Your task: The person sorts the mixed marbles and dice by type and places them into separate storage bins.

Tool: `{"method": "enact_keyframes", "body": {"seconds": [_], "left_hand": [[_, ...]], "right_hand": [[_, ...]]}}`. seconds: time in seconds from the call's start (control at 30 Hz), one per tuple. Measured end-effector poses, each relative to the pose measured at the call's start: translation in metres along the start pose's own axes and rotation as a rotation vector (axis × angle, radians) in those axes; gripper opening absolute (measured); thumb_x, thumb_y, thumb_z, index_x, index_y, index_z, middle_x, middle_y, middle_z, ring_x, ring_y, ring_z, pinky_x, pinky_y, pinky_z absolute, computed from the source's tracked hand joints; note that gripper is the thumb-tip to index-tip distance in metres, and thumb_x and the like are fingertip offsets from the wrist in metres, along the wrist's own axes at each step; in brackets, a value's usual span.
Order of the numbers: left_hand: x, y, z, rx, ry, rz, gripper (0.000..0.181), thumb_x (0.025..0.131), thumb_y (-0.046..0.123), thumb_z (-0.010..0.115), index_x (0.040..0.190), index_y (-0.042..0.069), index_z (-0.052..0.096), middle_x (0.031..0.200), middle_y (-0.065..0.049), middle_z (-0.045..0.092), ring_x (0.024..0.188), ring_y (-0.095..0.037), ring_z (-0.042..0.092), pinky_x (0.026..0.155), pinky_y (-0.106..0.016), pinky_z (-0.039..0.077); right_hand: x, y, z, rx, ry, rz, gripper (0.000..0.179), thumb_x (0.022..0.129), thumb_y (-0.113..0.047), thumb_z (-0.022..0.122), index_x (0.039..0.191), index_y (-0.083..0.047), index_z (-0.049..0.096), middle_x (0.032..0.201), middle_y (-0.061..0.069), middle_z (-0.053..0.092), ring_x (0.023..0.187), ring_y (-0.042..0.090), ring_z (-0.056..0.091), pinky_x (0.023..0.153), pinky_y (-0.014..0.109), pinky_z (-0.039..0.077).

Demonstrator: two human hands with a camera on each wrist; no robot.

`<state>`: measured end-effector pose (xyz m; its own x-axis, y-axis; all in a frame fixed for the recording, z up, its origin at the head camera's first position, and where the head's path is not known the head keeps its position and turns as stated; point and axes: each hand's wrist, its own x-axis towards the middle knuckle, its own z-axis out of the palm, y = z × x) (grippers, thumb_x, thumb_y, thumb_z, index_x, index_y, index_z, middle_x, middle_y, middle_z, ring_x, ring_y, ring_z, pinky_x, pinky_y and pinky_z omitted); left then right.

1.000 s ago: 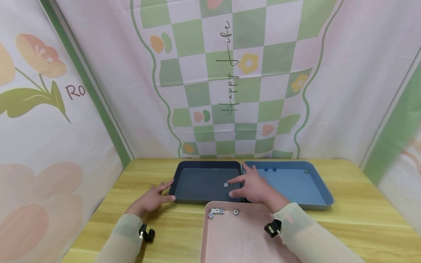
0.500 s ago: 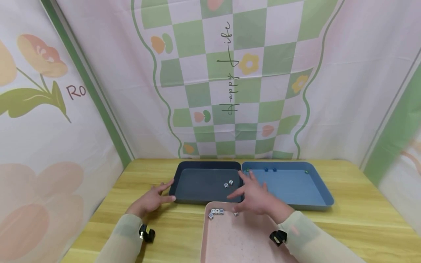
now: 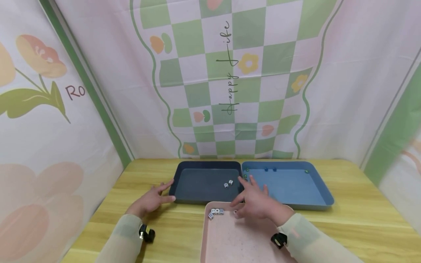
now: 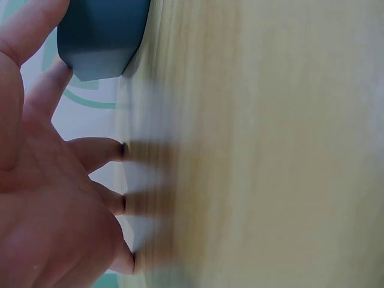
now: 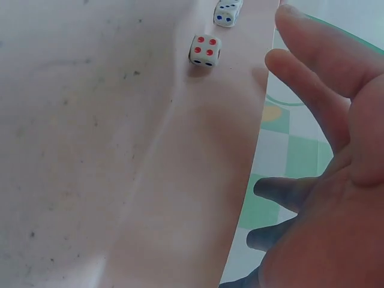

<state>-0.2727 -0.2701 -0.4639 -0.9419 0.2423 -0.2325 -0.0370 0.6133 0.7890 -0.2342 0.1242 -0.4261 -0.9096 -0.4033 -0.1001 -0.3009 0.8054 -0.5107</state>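
My left hand touches the left end of the dark tray, thumb and index finger at its wall and the other fingers resting on the table. Spread and holding nothing, my right hand hovers over the far edge of the pink tray. Its thumb and index finger are near a white die with four red dots on top, apart from it in the right wrist view. Several white dice cluster in the pink tray's far left corner. Two more white dice lie in the dark tray.
Beside the dark tray stands a blue tray. Along its far side lie two blue dice and a green die, with small green dice at its left end. A patterned curtain hangs behind the wooden table.
My right hand has drawn back from over the dark tray to the pink tray's far edge, uncovering a second white die and the green dice. My left hand has stayed put.
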Motion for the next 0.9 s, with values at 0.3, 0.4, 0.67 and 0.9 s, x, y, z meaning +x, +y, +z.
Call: {"method": "enact_keyframes", "body": {"seconds": [0.3,0.4,0.67,0.9], "left_hand": [[-0.0014,0.0011,0.0000,0.015,0.004,0.002,0.077,0.091,0.043,0.072,0.156,0.033,0.033,0.164,-0.017,0.004,0.144,-0.044,-0.017,0.107,-0.072,-0.003],[-0.0013,0.0006,0.0000,0.013,0.004,0.005,0.077,0.091,0.043,0.072,0.156,0.033,0.034,0.164,-0.018,0.004,0.144,-0.045,-0.018,0.107,-0.072,-0.003],[-0.0012,-0.0002,-0.0003,0.021,0.007,0.003,0.076,0.091,0.042,0.072,0.156,0.033,0.034,0.164,-0.018,0.004,0.144,-0.044,-0.017,0.107,-0.072,-0.003],[-0.0018,0.0010,-0.0008,0.017,0.008,-0.004,0.076,0.090,0.043,0.073,0.156,0.034,0.035,0.164,-0.018,0.005,0.144,-0.044,-0.018,0.107,-0.072,-0.003]], "right_hand": [[-0.0035,0.0004,0.0045,-0.126,0.008,-0.037,0.024,0.074,-0.025,0.087,0.086,-0.044,0.077,0.161,0.017,0.023,0.147,0.045,-0.004,0.101,0.078,-0.005],[-0.0034,0.0009,0.0067,-0.146,0.011,-0.043,0.024,0.073,-0.026,0.087,0.085,-0.045,0.077,0.160,0.017,0.026,0.147,0.045,-0.003,0.101,0.078,-0.005],[-0.0034,0.0007,0.0103,-0.199,0.031,-0.084,0.024,0.072,-0.026,0.088,0.076,-0.045,0.074,0.157,0.017,0.034,0.147,0.047,0.001,0.101,0.079,-0.002],[-0.0024,-0.0001,0.0104,-0.205,0.014,-0.079,0.024,0.071,-0.026,0.089,0.081,-0.043,0.076,0.157,0.016,0.035,0.147,0.047,0.002,0.103,0.077,-0.002]]}}
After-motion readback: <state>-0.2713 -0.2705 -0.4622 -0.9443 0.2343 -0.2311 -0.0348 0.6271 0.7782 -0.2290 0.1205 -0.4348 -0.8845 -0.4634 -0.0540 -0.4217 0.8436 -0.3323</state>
